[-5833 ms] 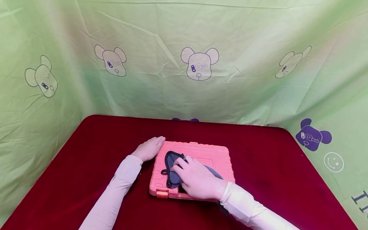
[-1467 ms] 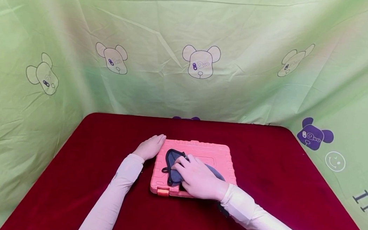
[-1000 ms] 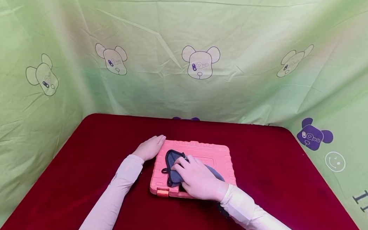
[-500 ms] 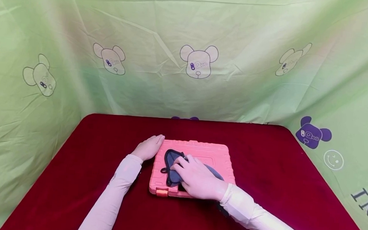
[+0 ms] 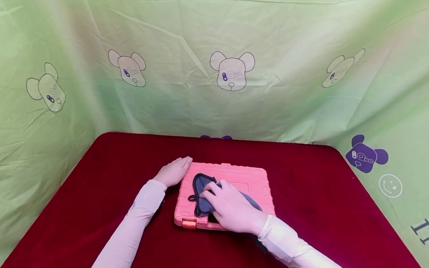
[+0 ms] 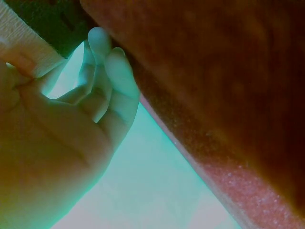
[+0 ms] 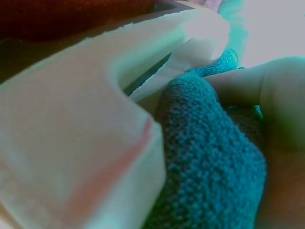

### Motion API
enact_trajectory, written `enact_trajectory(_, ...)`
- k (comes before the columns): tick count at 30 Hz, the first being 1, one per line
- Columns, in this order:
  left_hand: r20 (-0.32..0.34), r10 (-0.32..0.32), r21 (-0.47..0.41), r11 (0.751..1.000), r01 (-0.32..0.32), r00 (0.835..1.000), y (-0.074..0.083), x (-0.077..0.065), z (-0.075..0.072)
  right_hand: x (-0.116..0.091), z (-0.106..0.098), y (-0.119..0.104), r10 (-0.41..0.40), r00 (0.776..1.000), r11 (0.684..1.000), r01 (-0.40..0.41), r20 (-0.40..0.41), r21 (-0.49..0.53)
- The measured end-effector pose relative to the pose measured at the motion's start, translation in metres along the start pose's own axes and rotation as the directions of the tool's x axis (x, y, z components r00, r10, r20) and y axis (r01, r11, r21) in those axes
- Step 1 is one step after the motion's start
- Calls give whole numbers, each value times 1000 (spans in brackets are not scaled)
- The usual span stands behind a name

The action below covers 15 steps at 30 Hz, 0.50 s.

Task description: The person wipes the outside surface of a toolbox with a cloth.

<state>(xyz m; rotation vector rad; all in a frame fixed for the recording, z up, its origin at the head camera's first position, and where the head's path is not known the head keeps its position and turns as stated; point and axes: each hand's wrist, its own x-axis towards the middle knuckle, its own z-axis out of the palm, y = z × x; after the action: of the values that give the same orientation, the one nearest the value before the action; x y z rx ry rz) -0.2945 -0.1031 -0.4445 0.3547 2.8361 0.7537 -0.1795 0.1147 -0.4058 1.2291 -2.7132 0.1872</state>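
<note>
On the red-covered table lies a pink plastic carrying case point(image 5: 262, 190), flat, with an orange latch point(image 5: 189, 224) at its near left corner. My right hand point(image 5: 233, 209) holds a dark blue cloth point(image 5: 204, 184) with black edging and a small black loop against the top of the case. In the right wrist view the fuzzy cloth point(image 7: 205, 157) bulges beside the fingers and the pale case wall. My left hand point(image 5: 173, 172) rests along the case's left side near the far corner, fingers extended. The left wrist view shows its palm and loosely bent fingers point(image 6: 121, 78).
The red tablecloth point(image 5: 307, 184) stretches around the case to the table's rounded far corners. Behind and on both sides hangs a light green curtain point(image 5: 172, 107) printed with bear heads.
</note>
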Motion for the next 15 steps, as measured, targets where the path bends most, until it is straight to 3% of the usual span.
enact_trajectory(15,0,18,26,1000,-18,1000,0,0,-1,-13,-6,4,40,999,999,-40,6,-5)
